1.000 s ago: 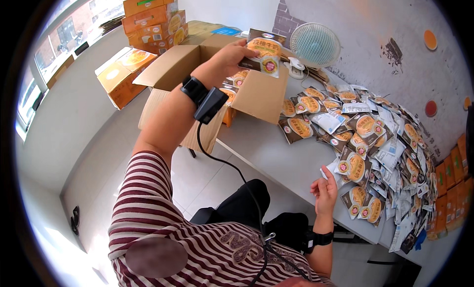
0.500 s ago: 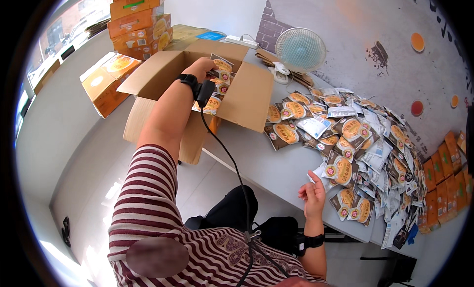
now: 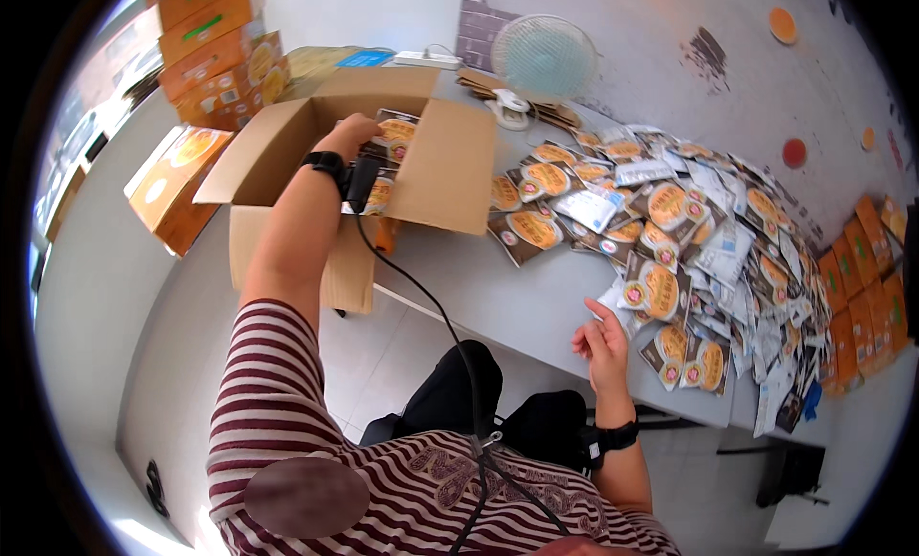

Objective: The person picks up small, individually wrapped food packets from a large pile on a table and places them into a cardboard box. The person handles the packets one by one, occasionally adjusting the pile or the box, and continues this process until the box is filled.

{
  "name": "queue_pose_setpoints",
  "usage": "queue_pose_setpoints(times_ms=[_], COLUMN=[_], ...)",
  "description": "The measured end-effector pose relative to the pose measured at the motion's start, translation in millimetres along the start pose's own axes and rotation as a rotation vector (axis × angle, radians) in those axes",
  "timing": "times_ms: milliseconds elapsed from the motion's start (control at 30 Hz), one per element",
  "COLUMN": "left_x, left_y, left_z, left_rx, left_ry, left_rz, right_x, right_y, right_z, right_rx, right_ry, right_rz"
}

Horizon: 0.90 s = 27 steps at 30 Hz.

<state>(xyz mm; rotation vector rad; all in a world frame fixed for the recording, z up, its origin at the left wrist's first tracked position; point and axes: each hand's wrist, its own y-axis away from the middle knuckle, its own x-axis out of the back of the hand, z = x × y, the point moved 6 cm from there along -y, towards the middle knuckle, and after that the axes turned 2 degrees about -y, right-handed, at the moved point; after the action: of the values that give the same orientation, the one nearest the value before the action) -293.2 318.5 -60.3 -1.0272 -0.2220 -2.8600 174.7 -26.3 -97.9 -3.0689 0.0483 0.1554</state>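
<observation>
Inside an open cardboard box (image 3: 445, 173), my left hand (image 3: 352, 135) has its fingers curled at the edge of a brown-and-orange packet (image 3: 396, 135). The fingertips are partly hidden. More packets lie below that one in the box, partly covered by my wrist. My right hand (image 3: 603, 345) hovers above the table's near edge, index finger stretched out and the others loosely bent, holding nothing. Close beyond it lies a large heap of the same flat packets (image 3: 654, 290), some with their white backs up.
A white fan (image 3: 544, 56) stands behind the heap. Orange cartons (image 3: 206, 77) are stacked at the far left, with another carton (image 3: 177, 188) beside the box. More orange cartons (image 3: 862, 288) stand at the right. A black cable (image 3: 416, 269) hangs from my left wrist.
The whole view has shifted, so the box, heap and fan appear farther left and higher. My left hand stays at the packet in the box; my right hand keeps nearly the same pose.
</observation>
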Motion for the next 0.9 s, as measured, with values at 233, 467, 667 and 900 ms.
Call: queue_pose_setpoints(times_ms=[233, 467, 667, 900], left_x=[92, 12, -129, -315], left_y=[-9, 123, 252, 281], left_z=[-24, 143, 225, 203], left_rx=[-0.359, -0.499, -0.589, -0.232], left_ry=[0.644, 0.828, 0.63, 0.531], left_rz=[0.323, 0.094, -0.551, -0.952], right_x=[-14, 3, 35, 30], right_y=[-4, 4, 7, 8], right_z=[-4, -4, 4, 0], right_rx=[0.029, 0.068, 0.191, 0.163], right_ry=[-0.057, -0.055, -0.396, -0.45], right_rz=[-0.106, -0.075, 0.16, 0.152])
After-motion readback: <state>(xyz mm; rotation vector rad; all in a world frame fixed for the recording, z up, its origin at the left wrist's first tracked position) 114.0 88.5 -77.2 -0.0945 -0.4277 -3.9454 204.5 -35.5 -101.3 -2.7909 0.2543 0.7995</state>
